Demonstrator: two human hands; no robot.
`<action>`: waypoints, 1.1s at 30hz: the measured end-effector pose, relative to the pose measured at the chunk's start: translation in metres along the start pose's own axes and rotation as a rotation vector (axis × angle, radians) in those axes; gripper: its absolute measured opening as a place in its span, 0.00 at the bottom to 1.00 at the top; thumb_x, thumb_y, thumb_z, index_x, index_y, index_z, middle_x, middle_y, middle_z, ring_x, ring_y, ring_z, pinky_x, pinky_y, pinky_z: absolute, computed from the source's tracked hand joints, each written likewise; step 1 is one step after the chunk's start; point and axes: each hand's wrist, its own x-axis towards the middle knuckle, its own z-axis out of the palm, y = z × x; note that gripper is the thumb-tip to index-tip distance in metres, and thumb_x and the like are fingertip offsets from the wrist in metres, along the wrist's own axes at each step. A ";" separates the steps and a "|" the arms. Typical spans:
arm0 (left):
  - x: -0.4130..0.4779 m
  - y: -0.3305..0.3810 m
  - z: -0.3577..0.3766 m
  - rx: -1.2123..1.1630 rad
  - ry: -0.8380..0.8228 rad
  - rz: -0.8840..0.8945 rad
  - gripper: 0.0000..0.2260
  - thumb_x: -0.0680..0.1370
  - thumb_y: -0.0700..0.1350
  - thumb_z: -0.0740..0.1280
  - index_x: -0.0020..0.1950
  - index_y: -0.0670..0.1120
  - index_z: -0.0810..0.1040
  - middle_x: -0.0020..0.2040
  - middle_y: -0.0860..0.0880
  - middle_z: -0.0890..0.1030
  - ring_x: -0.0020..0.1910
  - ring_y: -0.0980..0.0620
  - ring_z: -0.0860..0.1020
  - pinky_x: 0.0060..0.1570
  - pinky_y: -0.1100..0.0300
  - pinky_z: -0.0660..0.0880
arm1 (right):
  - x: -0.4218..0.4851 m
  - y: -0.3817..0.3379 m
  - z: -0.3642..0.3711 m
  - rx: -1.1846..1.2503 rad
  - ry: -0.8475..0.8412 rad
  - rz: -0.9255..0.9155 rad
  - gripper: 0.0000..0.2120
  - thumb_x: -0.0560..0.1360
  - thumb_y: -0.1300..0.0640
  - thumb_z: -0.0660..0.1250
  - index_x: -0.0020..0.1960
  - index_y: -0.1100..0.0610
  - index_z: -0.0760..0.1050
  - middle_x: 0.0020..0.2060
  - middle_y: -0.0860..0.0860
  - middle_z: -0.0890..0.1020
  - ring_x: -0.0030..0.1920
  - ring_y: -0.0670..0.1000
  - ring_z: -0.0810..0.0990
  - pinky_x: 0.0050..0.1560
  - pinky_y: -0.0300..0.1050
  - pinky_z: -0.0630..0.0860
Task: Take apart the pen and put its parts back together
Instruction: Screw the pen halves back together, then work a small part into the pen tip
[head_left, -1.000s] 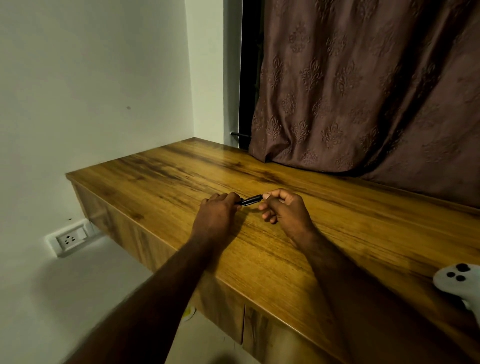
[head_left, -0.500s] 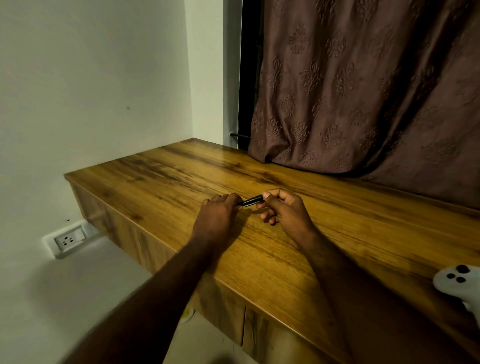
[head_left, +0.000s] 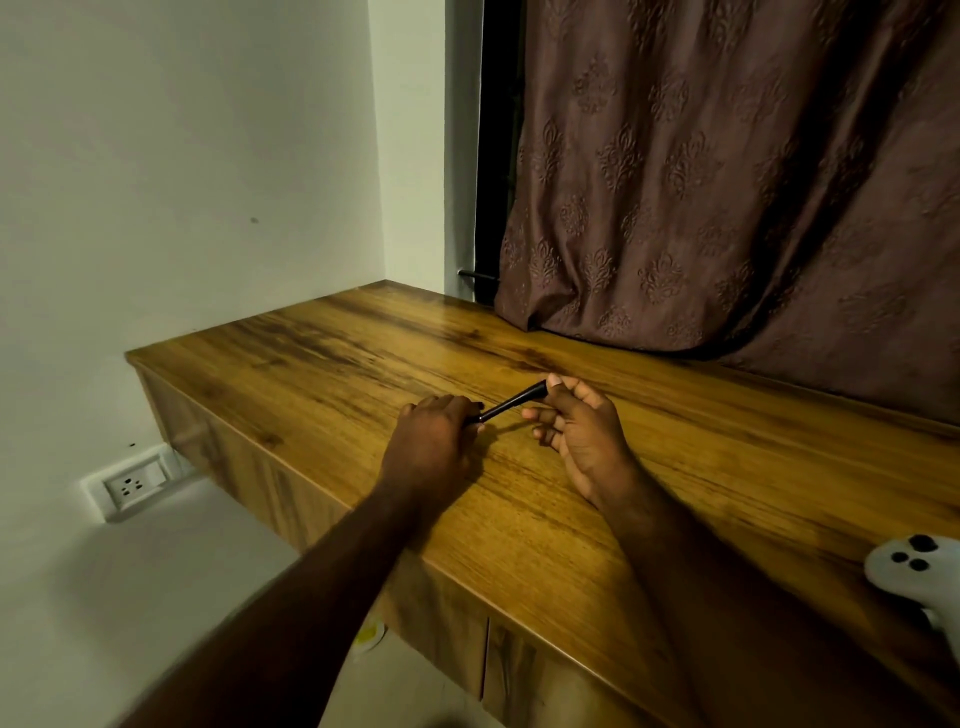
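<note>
Over the middle of the glossy brown wood-grain tabletop (head_left: 727, 467), a slim black pen (head_left: 511, 402) is being held between both hands, slanting from its lower end at 8 o'clock up to its higher end at 2 o'clock. The left hand (head_left: 431, 441) is gripping the 8 o'clock end, its fingers curling round the barrel and its back facing the camera. The right hand (head_left: 576, 431) is pinching the 2 o'clock end between thumb and forefinger, its other fingers bending loosely underneath. Whether the pen is whole or partly separated is too small to tell. At 4 o'clock from the hands, a white rounded controller with dark buttons (head_left: 914, 571) is lying on the tabletop. A brown patterned fabric curtain (head_left: 727, 182) is hanging at 1 o'clock, its hem touching the tabletop. A white wall socket (head_left: 132, 486) is sitting at 8 o'clock, below the tabletop.
</note>
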 end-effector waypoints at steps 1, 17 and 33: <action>0.000 0.001 0.000 0.002 0.011 0.001 0.12 0.77 0.53 0.64 0.56 0.49 0.78 0.47 0.50 0.80 0.46 0.51 0.75 0.46 0.54 0.70 | -0.001 0.000 0.002 0.014 -0.012 0.007 0.05 0.80 0.57 0.63 0.50 0.57 0.76 0.36 0.53 0.82 0.34 0.49 0.82 0.32 0.42 0.72; 0.003 -0.004 0.012 -0.312 -0.112 -0.045 0.14 0.78 0.55 0.60 0.46 0.50 0.82 0.37 0.53 0.80 0.34 0.55 0.78 0.32 0.55 0.75 | -0.007 -0.011 0.023 0.234 -0.158 0.084 0.13 0.83 0.52 0.54 0.53 0.59 0.73 0.44 0.60 0.82 0.47 0.58 0.83 0.51 0.56 0.79; 0.001 0.039 -0.009 -1.178 0.024 -0.611 0.02 0.74 0.29 0.66 0.44 0.33 0.78 0.31 0.45 0.79 0.25 0.59 0.78 0.26 0.70 0.73 | 0.017 -0.028 0.047 0.575 0.007 0.078 0.25 0.74 0.38 0.50 0.27 0.55 0.61 0.18 0.49 0.59 0.19 0.49 0.56 0.24 0.37 0.55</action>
